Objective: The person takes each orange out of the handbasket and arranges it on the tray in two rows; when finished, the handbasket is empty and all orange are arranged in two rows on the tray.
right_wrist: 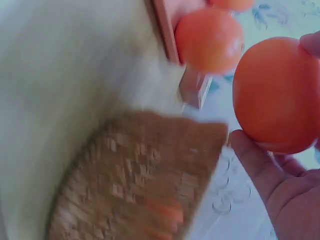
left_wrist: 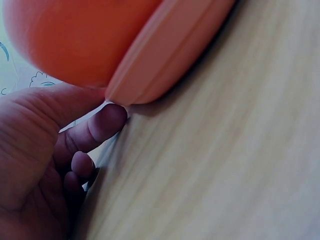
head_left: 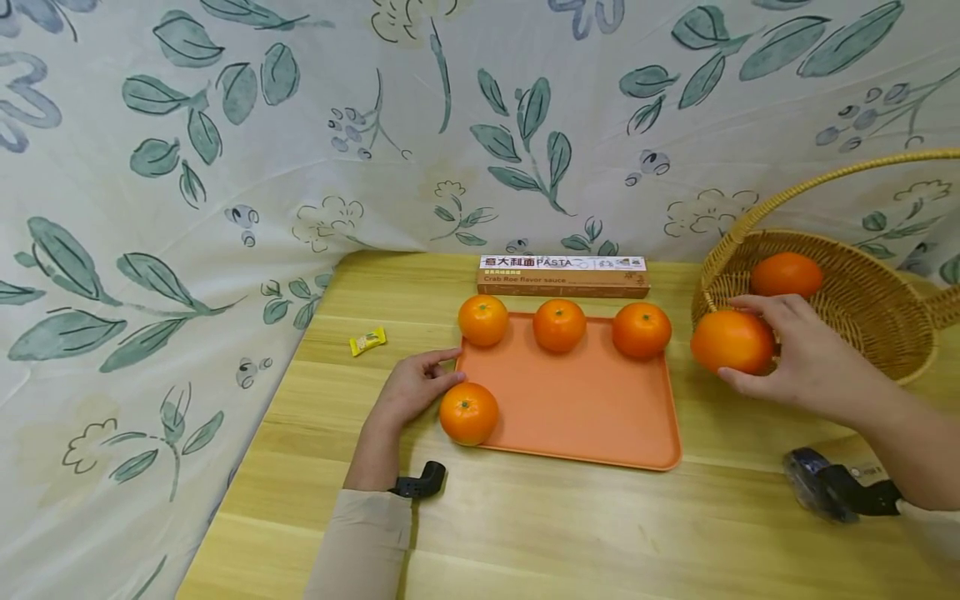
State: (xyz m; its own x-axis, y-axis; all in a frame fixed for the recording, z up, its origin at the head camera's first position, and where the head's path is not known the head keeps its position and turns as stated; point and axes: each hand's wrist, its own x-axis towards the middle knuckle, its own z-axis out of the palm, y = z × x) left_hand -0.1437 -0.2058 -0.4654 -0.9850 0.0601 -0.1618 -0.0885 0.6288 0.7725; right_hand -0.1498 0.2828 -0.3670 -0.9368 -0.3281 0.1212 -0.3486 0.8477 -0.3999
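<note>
My right hand (head_left: 813, 354) grips an orange (head_left: 732, 342) in the air, thumb below and fingers over the top, between the tray and the wicker basket (head_left: 892, 350). The right wrist view shows the same orange (right_wrist: 277, 95) close up. Another orange (head_left: 786, 275) lies inside the basket. On the left, my left hand (head_left: 412, 387) pinches the edge of the orange-coloured tray (head_left: 577, 408); the left wrist view shows thumb and forefinger at its rim (left_wrist: 150, 65). Three oranges line the tray's far side: left (head_left: 483, 321), middle (head_left: 559, 326), right (head_left: 642, 331). One orange (head_left: 469, 414) sits at its near-left corner.
Behind the tray lies a long pasta box (head_left: 562, 277). A small yellow wrapped candy (head_left: 367, 341) is on the wooden table (head_left: 525, 533) at left. The basket's tall handle (head_left: 840, 177) arches over it. A patterned cloth (head_left: 420, 167) hangs behind.
</note>
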